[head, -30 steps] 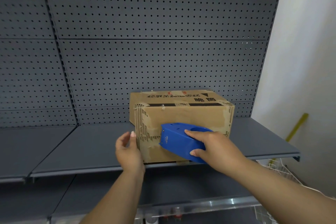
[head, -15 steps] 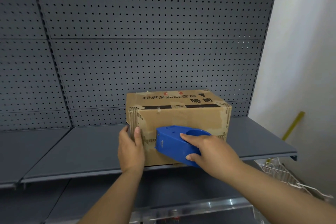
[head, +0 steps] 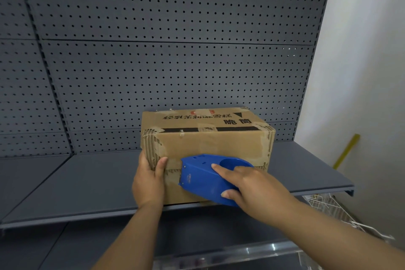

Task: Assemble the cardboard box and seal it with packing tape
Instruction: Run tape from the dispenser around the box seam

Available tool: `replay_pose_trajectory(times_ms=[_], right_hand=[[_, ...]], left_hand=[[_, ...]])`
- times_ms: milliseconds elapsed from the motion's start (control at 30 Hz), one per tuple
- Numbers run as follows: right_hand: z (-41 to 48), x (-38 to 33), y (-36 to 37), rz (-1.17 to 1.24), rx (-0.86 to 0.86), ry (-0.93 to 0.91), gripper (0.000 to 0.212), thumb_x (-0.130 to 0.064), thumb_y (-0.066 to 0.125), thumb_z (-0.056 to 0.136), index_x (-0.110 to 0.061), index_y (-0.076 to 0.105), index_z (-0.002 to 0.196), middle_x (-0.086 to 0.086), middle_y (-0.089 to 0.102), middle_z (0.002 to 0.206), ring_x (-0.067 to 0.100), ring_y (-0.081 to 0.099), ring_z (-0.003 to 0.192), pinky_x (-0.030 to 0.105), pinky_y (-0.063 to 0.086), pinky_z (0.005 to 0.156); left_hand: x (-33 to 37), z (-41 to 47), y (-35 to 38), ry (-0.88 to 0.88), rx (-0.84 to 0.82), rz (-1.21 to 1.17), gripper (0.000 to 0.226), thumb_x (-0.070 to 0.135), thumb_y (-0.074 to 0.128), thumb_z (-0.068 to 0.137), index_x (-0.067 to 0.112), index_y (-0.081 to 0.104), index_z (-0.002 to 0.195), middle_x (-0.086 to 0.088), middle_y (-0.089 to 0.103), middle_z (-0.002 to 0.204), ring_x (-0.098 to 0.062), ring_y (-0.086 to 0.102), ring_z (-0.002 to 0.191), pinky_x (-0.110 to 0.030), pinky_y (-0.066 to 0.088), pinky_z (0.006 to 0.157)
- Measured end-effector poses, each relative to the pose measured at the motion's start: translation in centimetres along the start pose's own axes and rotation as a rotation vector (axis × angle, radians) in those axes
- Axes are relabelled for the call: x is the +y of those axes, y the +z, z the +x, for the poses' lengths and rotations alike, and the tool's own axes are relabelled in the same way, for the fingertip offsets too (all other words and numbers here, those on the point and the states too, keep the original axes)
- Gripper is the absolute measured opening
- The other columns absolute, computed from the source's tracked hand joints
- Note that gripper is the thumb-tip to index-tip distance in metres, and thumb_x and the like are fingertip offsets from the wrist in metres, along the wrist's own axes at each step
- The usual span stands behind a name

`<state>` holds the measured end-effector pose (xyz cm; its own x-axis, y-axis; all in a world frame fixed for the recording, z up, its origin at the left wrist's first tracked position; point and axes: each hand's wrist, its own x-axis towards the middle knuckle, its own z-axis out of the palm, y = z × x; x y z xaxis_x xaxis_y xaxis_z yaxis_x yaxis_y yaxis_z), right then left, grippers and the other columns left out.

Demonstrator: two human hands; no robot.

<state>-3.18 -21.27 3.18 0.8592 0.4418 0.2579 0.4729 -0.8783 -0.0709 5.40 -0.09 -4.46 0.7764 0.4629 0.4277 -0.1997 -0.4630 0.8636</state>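
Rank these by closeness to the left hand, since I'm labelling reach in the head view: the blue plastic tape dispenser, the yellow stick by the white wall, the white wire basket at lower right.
1. Blue plastic tape dispenser: just right of the left hand, against the box front.
2. White wire basket: lower right, below the shelf edge.
3. Yellow stick: far right, leaning by the wall.

A closed brown cardboard box (head: 210, 138) sits just right of the frame's centre, its long side facing the camera. Its top carries upside-down black printed characters, a black stripe and a red mark. The front face shows worn strips of tape and torn patches exposing corrugation at the left and right edges. A blue plastic tape dispenser (head: 208, 178) lies pressed against the lower front face, its nose pointing left.
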Motion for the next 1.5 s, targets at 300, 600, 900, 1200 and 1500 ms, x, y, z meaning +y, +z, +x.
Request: replay_pose_trajectory(times_ms=[300,600,900,1200,1500], right_hand=[[-0.5,1.9,-0.7,0.009,-0.021,0.009,0.061,-0.041,0.042,0.096,-0.039,0.012,0.149,-0.005,0.055,0.117,0.016,0.051,0.11,0.027,0.041,0.091],[-1.4,4.2,-1.4,-0.009,-0.035,0.045,0.06,-0.042,0.043,0.095,-0.042,0.013,0.148,-0.007,0.054,0.122,0.016,0.05,0.115,0.025,0.041,0.092],[-3.1,6.5,-2.7,-0.036,-0.037,0.095,0.062,-0.044,0.045,0.094,-0.042,0.014,0.147,-0.008,0.054,0.133,0.013,0.05,0.119,0.02,0.036,0.086],[-1.9,2.7,-0.5,-0.419,-0.009,0.064,0.062,-0.034,0.035,0.099,-0.022,0.006,0.151,0.004,0.059,0.109,0.024,0.058,0.094,0.032,0.038,0.069],[-0.9,0.8,-0.8,-0.468,0.034,0.118,0.065,-0.023,0.043,0.095,-0.017,0.01,0.15,0.006,0.061,0.103,0.023,0.045,0.071,0.03,0.027,0.048]], left_hand=[[0.0,0.1,-0.1,-0.028,-0.004,0.003,0.046,0.042,0.048,0.089,0.022,0.043,0.13,-0.009,0.065,0.11,-0.034,0.059,0.098,-0.039,0.046,0.076],[-0.2,0.1,-0.1,0.009,0.009,-0.016,0.046,0.042,0.048,0.09,0.022,0.042,0.131,-0.007,0.065,0.111,-0.032,0.059,0.1,-0.035,0.043,0.075],[-0.3,0.1,0.1,0.031,0.03,0.018,0.051,0.042,0.047,0.091,0.021,0.038,0.137,-0.008,0.063,0.118,-0.032,0.058,0.105,-0.034,0.041,0.077],[-0.3,-0.3,0.1,0.035,0.057,0.087,0.068,0.048,0.043,0.09,0.027,0.013,0.148,-0.01,0.05,0.139,-0.036,0.054,0.114,-0.042,0.044,0.08],[1.2,-1.6,2.5,0.621,0.327,0.554,0.081,0.048,0.038,0.093,0.011,-0.008,0.148,-0.018,-0.003,0.156,-0.028,-0.012,0.144,-0.046,-0.006,0.115]])
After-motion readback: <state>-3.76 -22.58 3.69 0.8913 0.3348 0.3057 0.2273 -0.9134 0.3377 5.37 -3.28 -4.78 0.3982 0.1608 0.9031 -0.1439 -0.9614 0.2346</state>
